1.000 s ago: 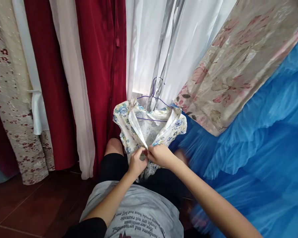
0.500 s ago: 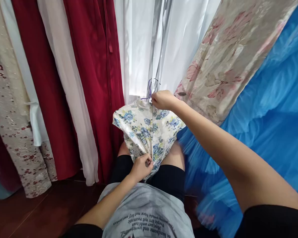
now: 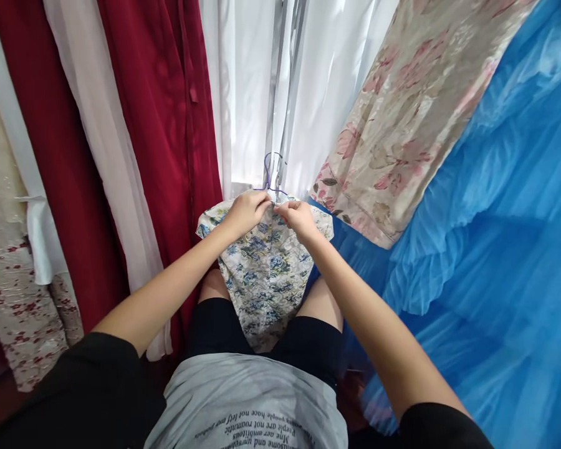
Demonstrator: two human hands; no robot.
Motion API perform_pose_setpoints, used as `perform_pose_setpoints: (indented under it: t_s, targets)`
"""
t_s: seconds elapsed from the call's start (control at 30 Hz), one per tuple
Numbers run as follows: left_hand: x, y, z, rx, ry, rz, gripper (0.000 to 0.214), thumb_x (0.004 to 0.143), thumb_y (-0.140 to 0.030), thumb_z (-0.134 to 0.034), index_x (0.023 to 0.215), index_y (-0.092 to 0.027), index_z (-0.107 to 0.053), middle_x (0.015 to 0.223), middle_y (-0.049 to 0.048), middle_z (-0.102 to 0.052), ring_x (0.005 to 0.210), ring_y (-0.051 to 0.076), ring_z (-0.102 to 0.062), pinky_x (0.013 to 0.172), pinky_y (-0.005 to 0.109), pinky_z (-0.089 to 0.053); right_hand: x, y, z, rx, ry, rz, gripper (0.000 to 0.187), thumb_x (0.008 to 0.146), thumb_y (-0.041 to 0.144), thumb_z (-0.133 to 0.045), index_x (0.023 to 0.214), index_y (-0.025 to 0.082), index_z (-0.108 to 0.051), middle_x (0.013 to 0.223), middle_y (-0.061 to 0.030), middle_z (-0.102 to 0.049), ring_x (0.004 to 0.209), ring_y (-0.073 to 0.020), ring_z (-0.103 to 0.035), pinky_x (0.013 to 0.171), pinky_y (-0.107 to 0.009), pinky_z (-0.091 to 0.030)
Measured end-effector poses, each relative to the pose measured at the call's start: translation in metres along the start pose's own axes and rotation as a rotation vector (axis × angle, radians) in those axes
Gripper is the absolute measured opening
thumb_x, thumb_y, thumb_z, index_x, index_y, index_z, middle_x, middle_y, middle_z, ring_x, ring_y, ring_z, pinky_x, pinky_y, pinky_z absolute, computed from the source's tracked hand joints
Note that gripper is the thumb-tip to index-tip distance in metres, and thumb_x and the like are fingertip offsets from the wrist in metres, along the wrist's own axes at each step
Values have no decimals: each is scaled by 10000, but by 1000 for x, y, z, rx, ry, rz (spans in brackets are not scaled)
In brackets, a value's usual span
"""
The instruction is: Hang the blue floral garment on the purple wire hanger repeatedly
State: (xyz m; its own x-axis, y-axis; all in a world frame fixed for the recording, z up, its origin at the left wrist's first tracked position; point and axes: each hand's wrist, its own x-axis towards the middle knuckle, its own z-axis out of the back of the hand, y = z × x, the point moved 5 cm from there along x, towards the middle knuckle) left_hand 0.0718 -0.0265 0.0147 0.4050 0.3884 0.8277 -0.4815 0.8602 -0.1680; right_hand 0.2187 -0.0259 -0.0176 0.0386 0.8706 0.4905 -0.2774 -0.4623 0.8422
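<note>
A small white garment with a blue flower print (image 3: 266, 274) hangs on a purple wire hanger (image 3: 272, 171) in front of my knees. Its back seam is closed from hem to neck. My left hand (image 3: 245, 212) and my right hand (image 3: 299, 218) meet at the neck of the garment, just under the hanger's hook. Both hands pinch the fabric at the collar, fingers closed. The hook hangs by a silver strip (image 3: 280, 81) that runs down between white curtains.
Hanging fabrics surround me: dark red velvet (image 3: 168, 112), pale sheer panels (image 3: 98, 137), a beige cloth with pink flowers (image 3: 402, 118), and a large blue tulle skirt (image 3: 495, 249) to the right. Dark wooden floor shows at the lower left.
The open back of the garment has been drawn closed from hem to neck. My right hand went up to the collar first; my left hand then left the hem and joined it.
</note>
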Motion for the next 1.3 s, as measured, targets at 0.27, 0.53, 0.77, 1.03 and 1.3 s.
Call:
perform_pose_setpoints:
  t_s: [0.27,0.53,0.77,1.03,1.3]
  targets:
    - [-31,84,64,-385,-572,462,90,902,-219,-586,840,-170,-628,770,-1,-634,777,144,-617,778,249,-478,-36,-56,-26,-45,55,-72,238,664,332,-572,518,215,-425,485,72,-347,488,-83,-296,488,-239,-244]
    - [-159,155,-4,-837,-567,1301,282,894,-186,-519,657,-204,-368,553,-36,-440,652,150,-579,760,311,-501,-67,-75,-22,-250,243,-110,171,685,259,-583,543,191,-517,493,54,-454,524,-108,-417,517,-232,-309]
    - [-187,80,-69,-1058,-6,1170,217,727,-298,-809,761,-153,-652,792,74,-692,801,227,-684,832,361,-509,-118,-116,4,-470,715,-346,144,529,139,-783,528,170,-642,459,25,-587,450,-137,-519,495,-248,-410]
    - [-107,-33,-56,-597,302,296,250,876,-402,-675,1010,-195,-715,993,60,-668,960,220,-624,923,339,-486,-126,-67,-28,273,489,-204,271,785,412,-694,915,178,-656,902,-39,-721,843,-201,-669,797,-312,-533]
    - [-176,-22,-108,-724,959,394,434,742,-518,-797,981,-166,-714,896,39,-711,836,218,-651,721,281,-515,-123,-29,61,134,461,-245,189,693,294,-704,812,147,-709,775,-27,-715,734,-197,-641,726,-291,-508]
